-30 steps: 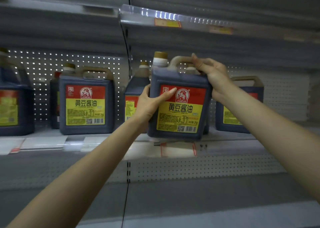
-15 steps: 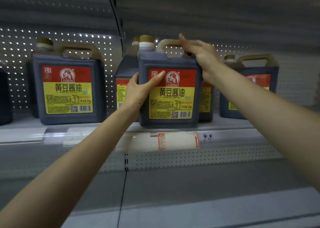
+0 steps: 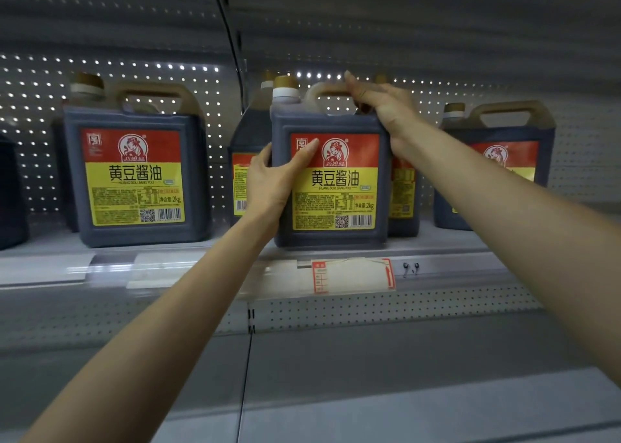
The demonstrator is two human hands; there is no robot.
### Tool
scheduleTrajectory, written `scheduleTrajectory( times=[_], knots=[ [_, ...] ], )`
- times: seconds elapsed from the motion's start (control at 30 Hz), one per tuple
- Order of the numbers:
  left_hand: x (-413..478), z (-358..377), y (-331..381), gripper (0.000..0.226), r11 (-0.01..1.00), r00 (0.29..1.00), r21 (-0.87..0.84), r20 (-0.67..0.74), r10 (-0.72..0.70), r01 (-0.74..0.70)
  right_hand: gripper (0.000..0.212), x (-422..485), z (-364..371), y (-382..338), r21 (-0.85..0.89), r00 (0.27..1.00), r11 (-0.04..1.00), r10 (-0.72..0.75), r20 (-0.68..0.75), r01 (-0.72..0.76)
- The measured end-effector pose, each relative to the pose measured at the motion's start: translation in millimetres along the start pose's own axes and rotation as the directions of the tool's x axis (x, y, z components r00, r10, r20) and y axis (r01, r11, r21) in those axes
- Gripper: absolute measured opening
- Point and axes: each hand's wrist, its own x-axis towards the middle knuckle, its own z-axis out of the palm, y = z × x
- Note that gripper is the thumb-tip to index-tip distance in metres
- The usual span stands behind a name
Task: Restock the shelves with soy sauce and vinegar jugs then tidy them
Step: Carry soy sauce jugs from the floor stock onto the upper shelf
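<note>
The grey shelf bears upright soy sauce jugs in a row; a price tag fronts its edge.

There are at least six dark plastic soy sauce jugs, one red-edged white price tag and two bare hands

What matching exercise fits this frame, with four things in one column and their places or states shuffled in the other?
Column one:
1. right hand
2. left hand
3. left jug
4. price tag

Column two:
A. sits on the front edge of the shelf, below the middle jug
B. grips the middle jug's handle
C. holds the middle jug's left edge, thumb on its front
D. stands untouched on the shelf

Pairs: 1-B; 2-C; 3-D; 4-A
</note>
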Motion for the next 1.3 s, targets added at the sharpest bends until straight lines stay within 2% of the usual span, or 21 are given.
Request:
scheduleTrajectory(
  times=[0.13,0.27,0.33,0.47,0.53,0.63,0.7,0.8,0.87,0.97,1.07,1.23,1.3],
  knots=[
    [1,2,-1,0.062,0.976,0.981,0.157,-0.093,0.17,-0.154,0.06,6,0,3,-0.034,1.0,0.999,0.009,0.008,-0.008],
    [1,5,-3,0.067,0.956,0.974,0.22,-0.073,0.215,-0.194,0.068,9,0,6,-0.161,0.997,0.985,-0.068,-0.025,0.063],
    [2,5,-7,0.069,0.942,0.971,0.257,-0.048,0.235,-0.215,0.074,9,1,7,-0.31,0.986,0.941,-0.156,-0.05,0.133],
    [1,7,-10,0.082,0.901,0.963,0.365,-0.039,0.265,-0.233,0.053,0,1,7,-0.534,0.954,0.806,-0.301,0.001,0.255],
    [-2,8,-8,0.086,0.866,0.956,0.434,-0.034,0.292,-0.249,0.051,-6,-3,13,-0.574,0.941,0.765,-0.337,0.028,0.291],
    [-8,8,-2,0.085,0.79,0.932,0.536,-0.016,0.363,-0.298,0.063,-20,-15,25,-0.653,0.945,0.697,-0.312,0.096,0.296],
    [-12,10,3,0.082,0.72,0.912,0.613,0.001,0.411,-0.326,0.067,-31,-26,28,-0.729,0.949,0.621,-0.284,0.135,0.289],
    [-22,14,9,0.074,0.636,0.902,0.704,0.014,0.432,-0.315,0.068,-48,-43,29,-0.856,0.946,0.424,-0.256,0.199,0.295],
    [-31,21,13,0.07,0.63,0.91,0.715,0.02,0.414,-0.302,0.068,-60,-56,29,-0.916,0.948,0.29,-0.238,0.212,0.278],
    [-47,34,19,0.065,0.632,0.908,0.694,0.076,0.412,-0.344,0.069,-77,-76,28,-0.96,0.959,0.16,-0.206,0.195,0.23],
    [-60,45,23,0.065,0.503,0.843,0.717,0.225,0.489,-0.483,0.074,-96,-104,28,-0.981,0.955,0.045,-0.239,0.174,0.19],
    [-77,70,12,0.063,0.133,0.631,0.686,0.552,0.545,-0.715,0.079,-136,-170,25,-0.995,0.967,-0.085,-0.247,0.062,0.042],
    [-85,86,2,0.062,0.085,0.602,0.661,0.614,0.51,-0.746,0.082,-156,-199,20,-0.989,0.974,-0.148,-0.226,0.004,-0.03]
  ],
)
